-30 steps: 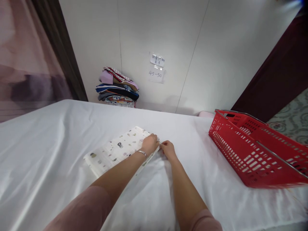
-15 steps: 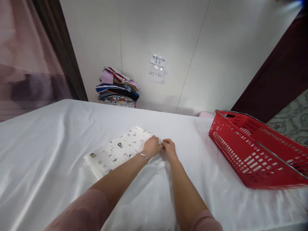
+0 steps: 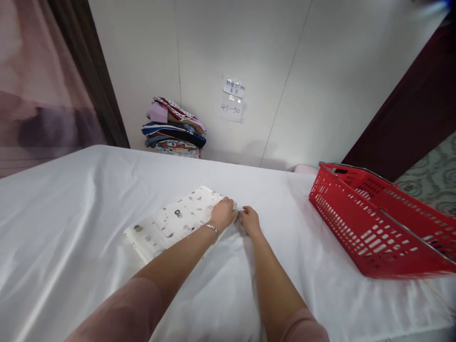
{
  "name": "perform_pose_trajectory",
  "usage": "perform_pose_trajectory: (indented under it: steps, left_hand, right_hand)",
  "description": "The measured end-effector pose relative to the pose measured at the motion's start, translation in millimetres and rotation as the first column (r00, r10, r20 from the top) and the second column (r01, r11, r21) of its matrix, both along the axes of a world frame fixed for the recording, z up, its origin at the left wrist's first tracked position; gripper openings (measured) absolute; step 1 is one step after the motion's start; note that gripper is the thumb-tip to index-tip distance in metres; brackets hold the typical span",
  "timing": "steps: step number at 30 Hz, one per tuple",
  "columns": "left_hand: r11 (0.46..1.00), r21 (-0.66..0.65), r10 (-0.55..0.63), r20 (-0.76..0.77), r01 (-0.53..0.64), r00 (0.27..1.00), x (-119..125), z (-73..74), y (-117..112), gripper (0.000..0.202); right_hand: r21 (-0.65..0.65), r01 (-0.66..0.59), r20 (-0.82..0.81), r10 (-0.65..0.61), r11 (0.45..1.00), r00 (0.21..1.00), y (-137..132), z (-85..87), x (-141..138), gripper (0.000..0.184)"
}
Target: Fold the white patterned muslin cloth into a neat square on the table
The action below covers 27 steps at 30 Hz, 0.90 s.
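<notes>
A folded white cloth (image 3: pixel 178 216) printed with small dark, green and pinkish shapes lies flat on the white-covered table (image 3: pixel 117 190). My left hand (image 3: pixel 223 213), a bracelet at its wrist, is closed on the cloth's right end. Right beside it, my right hand (image 3: pixel 250 220) has its fingers bent and pinched together at the same end of the cloth. A small bit of the edge shows between the two hands. The fingertips of the right hand are partly hidden.
On the right stands a red plastic basket (image 3: pixel 363 223) with metal handles. A stack of folded fabrics (image 3: pixel 174 128) is behind the table's far edge, against the pale wall (image 3: pixel 142 47). Paper signs (image 3: pixel 231 109) are stuck on the wall. A pink curtain (image 3: pixel 42 85) hangs at the left.
My left hand has shifted slightly left and up along the cloth's end. My right hand has barely moved. The cloth lies nearly as before.
</notes>
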<state>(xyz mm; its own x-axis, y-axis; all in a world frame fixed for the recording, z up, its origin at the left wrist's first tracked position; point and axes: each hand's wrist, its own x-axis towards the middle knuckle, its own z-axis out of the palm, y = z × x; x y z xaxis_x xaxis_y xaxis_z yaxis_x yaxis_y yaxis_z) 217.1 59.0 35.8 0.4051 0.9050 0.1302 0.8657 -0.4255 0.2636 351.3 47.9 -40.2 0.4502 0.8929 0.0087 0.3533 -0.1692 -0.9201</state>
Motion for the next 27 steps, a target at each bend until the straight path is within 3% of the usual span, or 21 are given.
perform_pose_trajectory:
  steps: [7, 11, 14, 16, 27]
  left_hand:
    - [0.998, 0.043, -0.044, -0.045, 0.046, 0.998, 0, 0.1, -2, 0.022]
    - [0.998, 0.039, -0.044, -0.051, 0.046, 0.998, 3, -3.8, -3, 0.022]
    - [0.999, 0.036, -0.029, -0.042, 0.031, 0.999, 2, -5.4, -1, 0.019]
    - [0.999, 0.04, -0.013, -0.02, 0.013, 1.0, 0, -5.4, 1, 0.018]
    - [0.996, 0.075, 0.041, 0.072, -0.047, 0.997, -3, -8.2, 3, 0.015]
  right_hand:
    - [0.01, -0.043, 0.148, 0.041, 0.999, 0.988, -1, 1.3, -8, 0.027]
    - [0.03, -0.029, -0.118, 0.033, 0.999, 0.992, -2, 5.1, -15, 0.027]
    - [0.066, -0.014, -0.418, 0.041, 0.998, 0.908, -3, 10.4, -20, 0.025]
    - [0.092, 0.009, -0.533, 0.042, 0.996, 0.845, -3, 13.3, -22, 0.024]
    - [0.158, 0.056, -0.644, 0.06, 0.986, 0.763, -2, 15.4, -23, 0.027]
